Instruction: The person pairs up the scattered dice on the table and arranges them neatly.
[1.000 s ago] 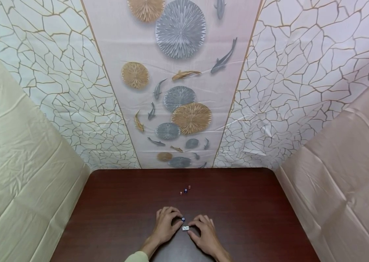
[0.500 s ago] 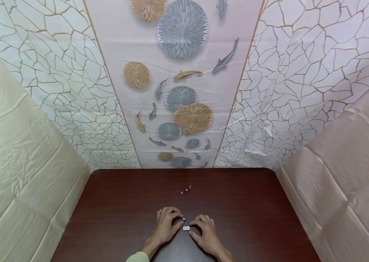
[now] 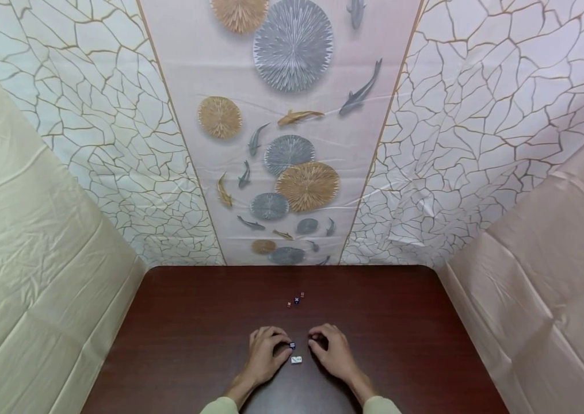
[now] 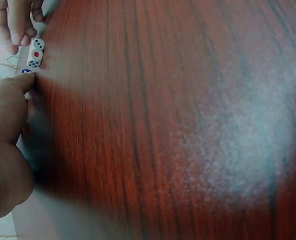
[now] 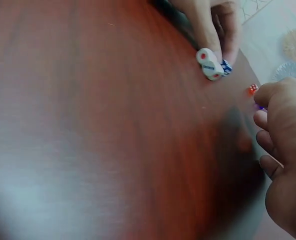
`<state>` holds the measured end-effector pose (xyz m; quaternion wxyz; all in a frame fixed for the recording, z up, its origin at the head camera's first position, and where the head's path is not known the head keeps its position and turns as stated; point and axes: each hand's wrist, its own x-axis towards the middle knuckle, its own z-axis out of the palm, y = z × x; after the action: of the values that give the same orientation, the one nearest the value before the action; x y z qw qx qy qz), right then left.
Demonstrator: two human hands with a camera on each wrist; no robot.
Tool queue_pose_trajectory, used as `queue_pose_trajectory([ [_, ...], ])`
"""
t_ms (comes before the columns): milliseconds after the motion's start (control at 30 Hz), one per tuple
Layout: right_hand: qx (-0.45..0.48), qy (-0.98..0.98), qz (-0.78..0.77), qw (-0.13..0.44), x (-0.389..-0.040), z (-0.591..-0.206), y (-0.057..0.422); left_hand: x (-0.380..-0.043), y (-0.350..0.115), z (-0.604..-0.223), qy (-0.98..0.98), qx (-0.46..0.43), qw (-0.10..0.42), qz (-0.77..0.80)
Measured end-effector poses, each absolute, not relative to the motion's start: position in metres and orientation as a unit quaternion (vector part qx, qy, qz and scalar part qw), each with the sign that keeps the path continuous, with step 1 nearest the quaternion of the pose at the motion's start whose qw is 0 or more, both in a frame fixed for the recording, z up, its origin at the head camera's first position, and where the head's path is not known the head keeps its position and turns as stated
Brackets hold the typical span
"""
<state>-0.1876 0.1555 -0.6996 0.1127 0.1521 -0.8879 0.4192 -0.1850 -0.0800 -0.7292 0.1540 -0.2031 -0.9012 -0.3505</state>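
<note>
In the head view, your left grip (image 3: pixel 267 352) pinched a blue die (image 3: pixel 292 345) near white dice (image 3: pixel 296 360) on the worktop (image 3: pixel 193 310), likely steadying it; the left wrist's showed them close; the right wrist's, your right grip (image 5: pixel 287 130) loosely curved, holding nothing visible.

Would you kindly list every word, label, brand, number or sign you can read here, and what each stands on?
No words, labels, brands or numerals can be read.
White dice: a red dot, plus dark pips too blurred to count, in the left wrist view.
Blue die at the left hand: white marks, too small to read.
Three far dice: marks too small to read.
</note>
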Motion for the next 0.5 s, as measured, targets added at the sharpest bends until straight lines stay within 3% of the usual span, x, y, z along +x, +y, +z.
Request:
queue_pose_trajectory([
  [500,0.121,-0.914,0.383,0.060,-0.246,-0.684,0.151,-0.184,-0.080,-0.725,-0.905,-0.197,0.144,-0.348],
])
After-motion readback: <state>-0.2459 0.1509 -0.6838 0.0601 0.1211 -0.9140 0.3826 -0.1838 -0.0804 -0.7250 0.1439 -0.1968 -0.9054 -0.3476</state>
